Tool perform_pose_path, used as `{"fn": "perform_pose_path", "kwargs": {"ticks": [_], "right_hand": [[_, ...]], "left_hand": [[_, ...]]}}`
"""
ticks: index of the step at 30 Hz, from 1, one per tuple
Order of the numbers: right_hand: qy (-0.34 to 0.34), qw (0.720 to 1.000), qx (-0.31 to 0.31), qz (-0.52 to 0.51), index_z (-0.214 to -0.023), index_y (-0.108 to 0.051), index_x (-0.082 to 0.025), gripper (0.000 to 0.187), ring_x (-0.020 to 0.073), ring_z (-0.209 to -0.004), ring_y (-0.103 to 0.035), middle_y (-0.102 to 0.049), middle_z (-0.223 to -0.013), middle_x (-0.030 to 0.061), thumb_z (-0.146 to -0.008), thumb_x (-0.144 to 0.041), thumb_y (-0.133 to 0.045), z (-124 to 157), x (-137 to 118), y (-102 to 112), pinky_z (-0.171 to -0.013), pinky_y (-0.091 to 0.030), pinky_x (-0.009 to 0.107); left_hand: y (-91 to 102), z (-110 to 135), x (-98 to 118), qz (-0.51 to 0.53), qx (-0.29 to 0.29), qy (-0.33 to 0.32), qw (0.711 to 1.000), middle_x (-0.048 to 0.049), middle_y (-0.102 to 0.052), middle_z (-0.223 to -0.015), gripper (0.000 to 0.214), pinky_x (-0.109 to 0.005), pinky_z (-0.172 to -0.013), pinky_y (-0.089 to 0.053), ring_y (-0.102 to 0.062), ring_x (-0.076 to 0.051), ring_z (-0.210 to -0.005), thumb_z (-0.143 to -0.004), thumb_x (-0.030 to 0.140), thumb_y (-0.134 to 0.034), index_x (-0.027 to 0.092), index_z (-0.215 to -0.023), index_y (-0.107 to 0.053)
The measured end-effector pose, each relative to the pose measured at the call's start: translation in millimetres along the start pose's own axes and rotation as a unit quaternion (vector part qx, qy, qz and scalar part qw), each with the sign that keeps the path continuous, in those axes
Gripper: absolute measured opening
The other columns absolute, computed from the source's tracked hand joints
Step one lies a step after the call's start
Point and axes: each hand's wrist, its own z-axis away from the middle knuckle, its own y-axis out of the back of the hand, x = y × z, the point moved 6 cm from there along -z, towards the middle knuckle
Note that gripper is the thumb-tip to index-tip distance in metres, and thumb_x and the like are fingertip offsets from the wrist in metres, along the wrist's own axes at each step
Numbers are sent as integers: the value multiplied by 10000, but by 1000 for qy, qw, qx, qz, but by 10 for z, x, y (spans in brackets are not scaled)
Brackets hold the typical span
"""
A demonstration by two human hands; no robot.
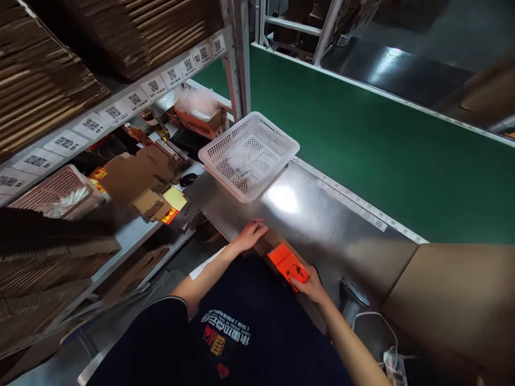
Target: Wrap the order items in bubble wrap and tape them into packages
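Note:
An orange packet (284,259) with black arrow marks lies against a narrow brown cardboard box (269,240), close to my body at the table's front edge. My right hand (309,284) grips the near end of the packet, thumb on top. At the box's far end, my left hand (252,236) is closed, its curled fingers at the cardboard. How far the packet sits inside the box cannot be told. Beyond my hands, a white perforated plastic basket (279,170) stands on the metal table (322,225), with a labelled clear bag (240,167) inside.
A green conveyor belt (362,128) runs behind the table. At left, a shelf rail (132,102) carries QR labels below stacked cardboard. Flattened cartons (140,174) and a black mouse (188,179) lie underneath. A scanner (354,292) and large carton (450,300) are at right.

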Motion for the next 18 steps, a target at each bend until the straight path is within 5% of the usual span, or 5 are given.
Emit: {"fn": "perform_pose_path", "kwargs": {"ticks": [4,7,14,18], "right_hand": [[17,1000,-13,-20,-720,-676,-231,439,169,-516,-503,-624,-610,36,-715,-663,-752,53,3,-8,-503,-421,315],[20,1000,-7,-12,-710,-670,-246,462,169,-510,-488,-617,-603,35,-710,-701,-750,41,-53,-18,-496,-412,318],[13,1000,4,-12,-652,-625,-230,561,148,-495,-444,-577,-572,32,-686,-780,-728,30,-188,-33,-480,-400,304],[11,1000,12,-19,-638,-612,-211,576,129,-485,-399,-516,-539,8,-669,-773,-736,25,-205,-37,-472,-385,292]], "left_hand": [[-75,209,194,-32,-40,-13,999,-120,-532,-1576,452,-578,-1302,-254,-327,-366,-1567,-1038,460,-497,209,-868,-832],[-97,292,288,-19,-54,-10,998,-91,-401,-1680,418,-582,-1305,-250,-323,-381,-1566,-1011,493,-551,214,-903,-843],[-154,231,191,-24,14,43,999,-135,-575,-1507,245,-537,-1237,-374,-477,-361,-1441,-882,421,-760,197,-797,-812],[-149,280,242,-23,35,36,998,-135,-591,-1490,445,-543,-1228,-379,-502,-336,-1413,-1020,473,-528,194,-828,-816]]}}
